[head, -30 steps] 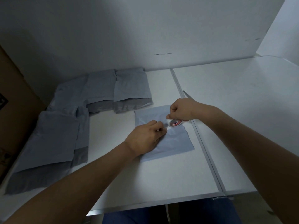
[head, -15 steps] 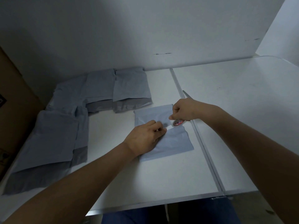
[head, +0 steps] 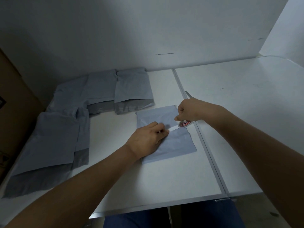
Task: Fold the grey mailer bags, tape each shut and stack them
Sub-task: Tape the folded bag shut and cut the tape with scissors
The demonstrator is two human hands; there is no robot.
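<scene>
Here the tape roll [head: 184,123] label shows red print, seemingly unreadable.

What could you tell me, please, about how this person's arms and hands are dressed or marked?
Both forearms are bare as far as the frame shows, with no sleeves in view. The left hand and the right hand wear no gloves, and no watch, bracelet or ring is visible. At the bottom edge, blue trousers show.
</scene>
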